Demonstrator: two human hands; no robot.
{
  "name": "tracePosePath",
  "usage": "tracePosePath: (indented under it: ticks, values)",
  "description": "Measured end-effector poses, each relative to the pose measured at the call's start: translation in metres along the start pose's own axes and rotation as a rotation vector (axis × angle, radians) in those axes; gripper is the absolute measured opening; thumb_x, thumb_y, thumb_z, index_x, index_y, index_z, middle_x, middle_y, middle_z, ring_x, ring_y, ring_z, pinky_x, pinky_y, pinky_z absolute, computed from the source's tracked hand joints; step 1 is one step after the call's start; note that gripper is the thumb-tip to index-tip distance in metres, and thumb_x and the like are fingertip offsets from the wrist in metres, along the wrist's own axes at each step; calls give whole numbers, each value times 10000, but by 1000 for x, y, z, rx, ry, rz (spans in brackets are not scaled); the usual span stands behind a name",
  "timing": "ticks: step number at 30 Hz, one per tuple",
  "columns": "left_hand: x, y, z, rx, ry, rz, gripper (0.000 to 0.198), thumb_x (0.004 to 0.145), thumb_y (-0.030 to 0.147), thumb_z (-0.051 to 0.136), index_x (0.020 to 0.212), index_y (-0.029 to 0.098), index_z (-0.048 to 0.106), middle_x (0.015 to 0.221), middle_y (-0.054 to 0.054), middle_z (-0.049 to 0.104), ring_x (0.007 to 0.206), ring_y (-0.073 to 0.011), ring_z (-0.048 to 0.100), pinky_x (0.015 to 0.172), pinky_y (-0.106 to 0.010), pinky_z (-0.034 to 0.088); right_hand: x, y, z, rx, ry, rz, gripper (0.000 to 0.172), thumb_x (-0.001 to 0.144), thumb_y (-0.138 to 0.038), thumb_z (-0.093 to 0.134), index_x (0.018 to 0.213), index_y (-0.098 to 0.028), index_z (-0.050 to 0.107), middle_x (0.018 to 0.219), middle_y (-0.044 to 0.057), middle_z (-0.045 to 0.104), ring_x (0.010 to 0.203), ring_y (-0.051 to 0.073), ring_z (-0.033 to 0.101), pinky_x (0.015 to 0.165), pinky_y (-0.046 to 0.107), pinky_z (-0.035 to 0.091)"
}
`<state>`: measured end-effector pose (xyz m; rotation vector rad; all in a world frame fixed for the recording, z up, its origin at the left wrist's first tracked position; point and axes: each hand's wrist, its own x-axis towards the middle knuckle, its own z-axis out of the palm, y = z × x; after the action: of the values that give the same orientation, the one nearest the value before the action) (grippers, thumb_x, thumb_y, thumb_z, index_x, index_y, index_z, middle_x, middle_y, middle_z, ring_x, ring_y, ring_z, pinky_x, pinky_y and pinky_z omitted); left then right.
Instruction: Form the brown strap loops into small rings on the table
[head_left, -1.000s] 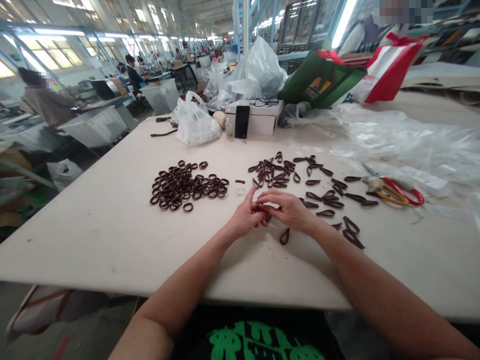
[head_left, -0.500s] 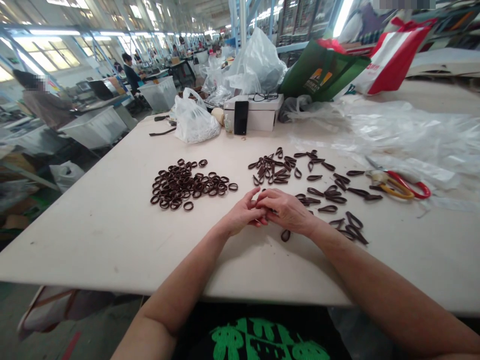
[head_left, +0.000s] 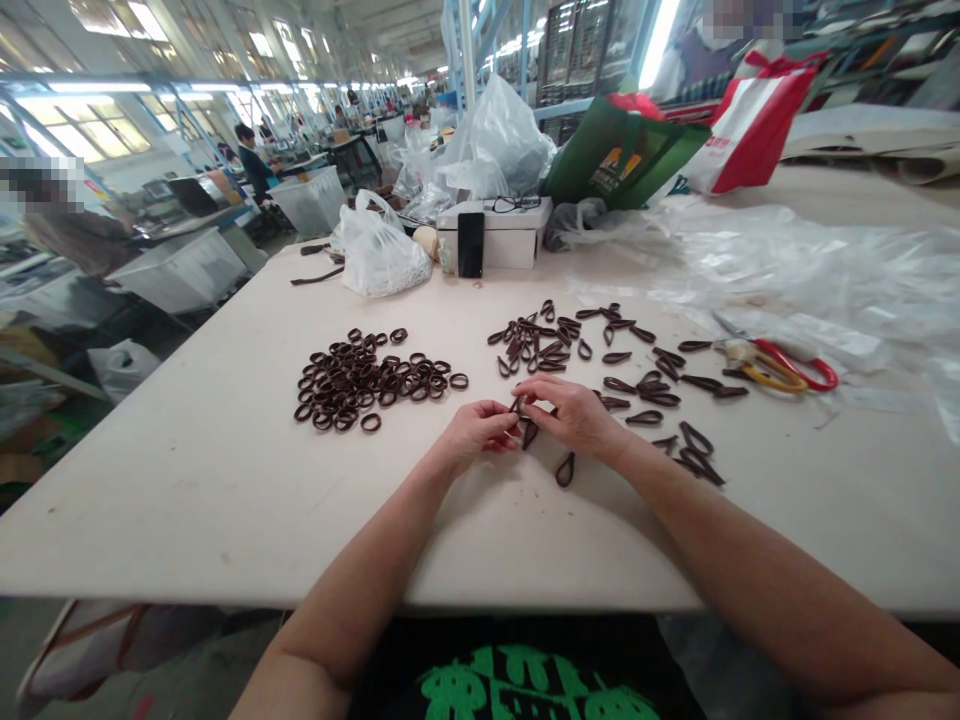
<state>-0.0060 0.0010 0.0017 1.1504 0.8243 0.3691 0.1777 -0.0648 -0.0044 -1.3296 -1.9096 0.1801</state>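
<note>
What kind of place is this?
Probably a factory workshop: long rows of work tables under strip lights, and a big table covered in small brown loops being sorted by hand.

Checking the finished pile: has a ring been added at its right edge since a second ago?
Yes. One more brown ring now lies at the right edge of the ring pile, between it and the flat loops.

My left hand (head_left: pixel 472 432) and right hand (head_left: pixel 574 415) have parted a little since before, showing a dark brown leather loop (head_left: pixel 529 432) pinched between them.
</note>
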Motion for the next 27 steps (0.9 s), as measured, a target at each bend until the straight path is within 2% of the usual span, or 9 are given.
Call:
tracePosePath:
  ticks: [3,5,7,11,13,17,20,23,27]
  values:
    - [0,1,3,-127,27,-6,458,595,441,859,822,122,623,810,-60,706,652,-111,655,563,-180,463,-1,-5,2,33,-39,7,390,852,-263,639,1231,-195,580,1122,84,658,930,205,653,840,343,537]
    - [0,0,4,-167,27,-3,475,585,454,869,821,117,631,849,-66,711,667,-100,640,594,-188,479,-1,-8,4,2,-29,12,448,840,-313,675,1258,-196,566,1162,98,643,969,229,648,856,367,536]
    - [0,0,4,-174,13,2,485,586,465,870,832,116,640,849,-63,709,674,-96,627,611,-195,483,-1,-10,5,-16,-6,13,419,853,-343,676,1232,-193,580,1144,101,643,967,235,646,855,373,531]
    - [0,1,2,-152,3,26,504,561,486,875,807,124,626,781,-34,680,689,-103,633,595,-185,446,0,-12,5,48,45,58,263,877,-339,649,1096,-195,628,954,65,648,801,180,628,752,315,519]
    - [1,1,1,-123,23,76,489,571,500,861,749,130,595,673,5,628,587,-70,575,539,-174,392,0,-14,5,148,57,119,226,867,-312,637,1057,-190,632,870,41,640,725,155,609,684,285,510]
    - [2,-1,1,-29,58,182,472,627,542,798,676,142,551,510,63,489,428,-36,403,446,-191,266,1,-18,7,432,-28,267,198,875,-299,563,1013,-177,636,851,35,683,730,155,638,660,265,525]
    - [2,-1,2,-4,51,207,468,631,551,779,673,147,548,514,62,488,430,-44,400,444,-205,258,1,-19,8,467,-23,342,222,867,-350,571,979,-175,651,863,47,702,744,167,655,664,271,535]
    - [2,1,1,8,45,220,467,619,554,776,673,152,546,518,64,492,429,-48,401,449,-211,269,1,-17,8,480,-15,403,310,847,-395,604,1069,-180,637,831,47,700,724,176,658,638,273,545]
    - [-2,3,1,64,44,237,467,617,564,772,676,157,550,513,69,494,421,-49,394,449,-215,285,2,-18,5,531,-36,406,303,843,-420,602,1031,-189,658,874,56,710,772,189,672,694,285,567]
